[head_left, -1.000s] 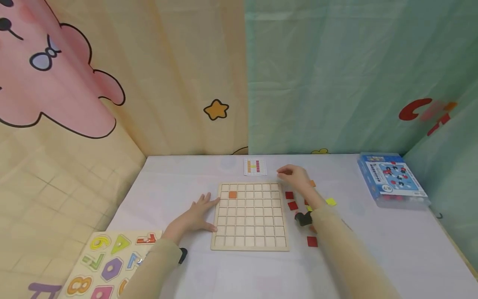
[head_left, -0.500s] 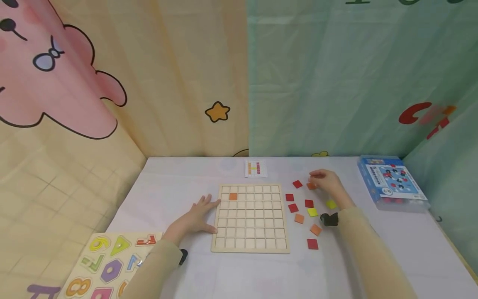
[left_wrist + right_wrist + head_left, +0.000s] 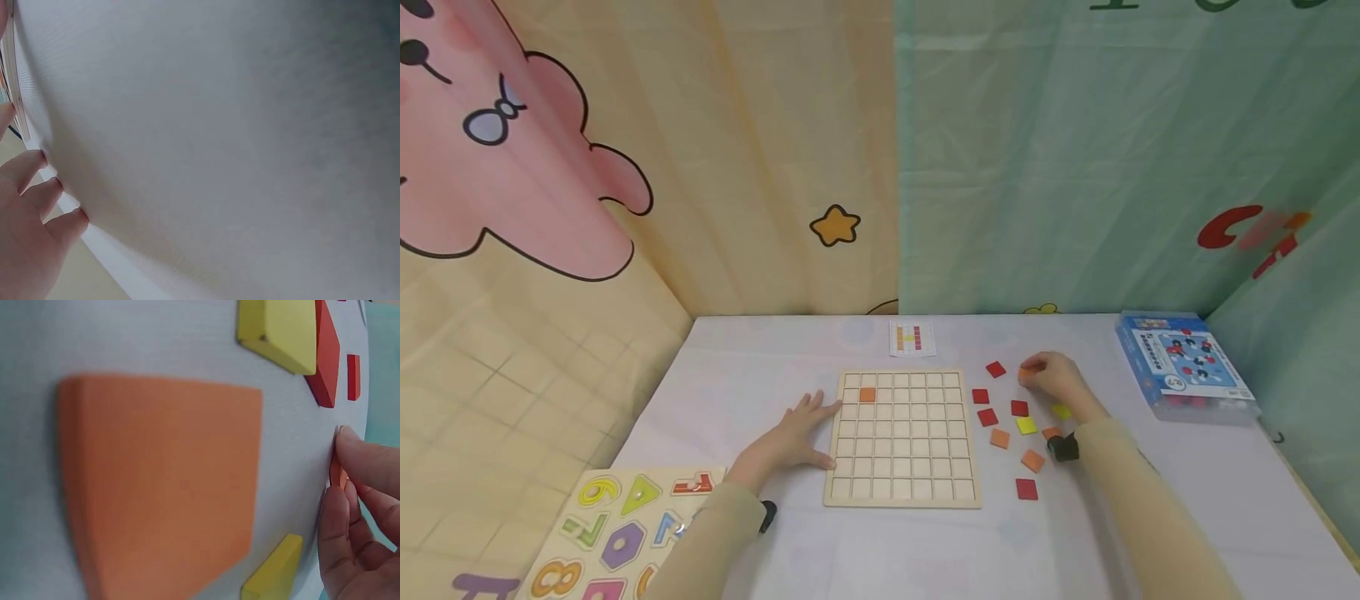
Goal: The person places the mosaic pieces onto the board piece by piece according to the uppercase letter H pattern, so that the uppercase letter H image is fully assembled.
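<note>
A square wooden grid board (image 3: pixel 901 446) lies in the middle of the table, with one orange tile (image 3: pixel 867 395) in a cell near its top left. My left hand (image 3: pixel 790 435), fingers spread, rests beside the board; its thumb and index fingertip touch the left edge. To the board's right, my right hand (image 3: pixel 1060 382) pinches another orange tile (image 3: pixel 335 472) between thumb and fingers, close to the tabletop. Around it lie loose red tiles (image 3: pixel 1019 408), orange tiles (image 3: pixel 1033 461) and yellow tiles (image 3: pixel 1026 426).
Behind the board lies a small pattern card (image 3: pixel 913 338) showing orange, yellow and red squares. A blue puzzle box (image 3: pixel 1189 365) stands at the back right. At the front left is a number-and-shape puzzle board (image 3: pixel 589 550), partly covered by the left sleeve.
My right hand has moved from above the board's top right corner rightward to the loose tiles and now grips an orange one. The left hand stays at the board's edge.
</note>
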The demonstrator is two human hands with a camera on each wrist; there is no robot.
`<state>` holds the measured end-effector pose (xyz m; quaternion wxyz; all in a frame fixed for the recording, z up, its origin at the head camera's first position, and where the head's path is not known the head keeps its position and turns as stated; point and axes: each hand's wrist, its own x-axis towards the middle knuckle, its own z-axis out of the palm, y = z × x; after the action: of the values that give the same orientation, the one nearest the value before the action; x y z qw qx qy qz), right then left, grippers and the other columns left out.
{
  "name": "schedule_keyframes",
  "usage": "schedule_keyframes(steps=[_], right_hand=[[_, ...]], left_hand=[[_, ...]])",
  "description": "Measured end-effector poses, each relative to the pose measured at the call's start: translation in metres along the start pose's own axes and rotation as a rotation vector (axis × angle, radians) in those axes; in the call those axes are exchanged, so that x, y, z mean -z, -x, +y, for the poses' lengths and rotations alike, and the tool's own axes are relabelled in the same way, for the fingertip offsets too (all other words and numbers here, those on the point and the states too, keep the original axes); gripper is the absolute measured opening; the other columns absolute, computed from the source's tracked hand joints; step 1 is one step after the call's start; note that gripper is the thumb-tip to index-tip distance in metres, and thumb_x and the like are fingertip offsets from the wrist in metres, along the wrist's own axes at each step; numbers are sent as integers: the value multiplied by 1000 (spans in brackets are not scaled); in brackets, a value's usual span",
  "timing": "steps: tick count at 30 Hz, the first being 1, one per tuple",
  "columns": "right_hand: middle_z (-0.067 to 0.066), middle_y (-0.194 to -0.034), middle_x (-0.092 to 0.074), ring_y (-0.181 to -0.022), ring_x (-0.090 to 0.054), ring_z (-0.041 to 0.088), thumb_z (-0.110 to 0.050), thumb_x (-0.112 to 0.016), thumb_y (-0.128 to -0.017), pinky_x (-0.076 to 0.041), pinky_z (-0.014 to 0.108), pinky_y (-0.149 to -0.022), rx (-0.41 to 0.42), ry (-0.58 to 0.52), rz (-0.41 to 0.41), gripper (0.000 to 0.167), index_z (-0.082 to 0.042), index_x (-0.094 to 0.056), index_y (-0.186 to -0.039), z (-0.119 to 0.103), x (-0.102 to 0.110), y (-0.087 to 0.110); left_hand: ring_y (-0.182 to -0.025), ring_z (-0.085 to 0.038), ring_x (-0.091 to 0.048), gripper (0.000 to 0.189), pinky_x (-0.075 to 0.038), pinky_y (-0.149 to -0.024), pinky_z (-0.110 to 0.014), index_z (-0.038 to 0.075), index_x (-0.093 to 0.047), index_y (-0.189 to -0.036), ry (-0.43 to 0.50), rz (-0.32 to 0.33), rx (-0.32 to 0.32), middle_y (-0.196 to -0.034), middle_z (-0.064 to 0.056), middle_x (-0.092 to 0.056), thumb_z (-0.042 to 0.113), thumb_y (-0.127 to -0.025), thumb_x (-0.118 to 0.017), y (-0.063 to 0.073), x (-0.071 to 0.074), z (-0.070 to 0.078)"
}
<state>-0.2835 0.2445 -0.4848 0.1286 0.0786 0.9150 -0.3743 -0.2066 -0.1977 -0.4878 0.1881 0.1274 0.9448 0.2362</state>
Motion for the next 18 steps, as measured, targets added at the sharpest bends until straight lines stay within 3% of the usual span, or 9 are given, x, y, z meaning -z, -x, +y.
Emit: schedule_keyframes(steps=[8,18], right_hand=[[20,-110,-56,-100,-50,34,-18,-69,-91,-50,43,-90,-54,18,5,33,1,-56,-114,2,5,3],[18,-105,-62,-96,-55,30,-19,-71,-90,-51,39,-87,10,-23,25,28,0,-59,-107,-5,10,14]], left_hand=[[-152,-43,-3,104,-7,-121,-62,15,-35,-153,-2,7,-6,-164,-22,-13,34,-66,-89,-1,-1,-2],[-152,-43,-3,104,-7,-121,-62,15,-35,-153,1,2,-5,-163,-22,-13,33,-66,-89,1,0,0]])
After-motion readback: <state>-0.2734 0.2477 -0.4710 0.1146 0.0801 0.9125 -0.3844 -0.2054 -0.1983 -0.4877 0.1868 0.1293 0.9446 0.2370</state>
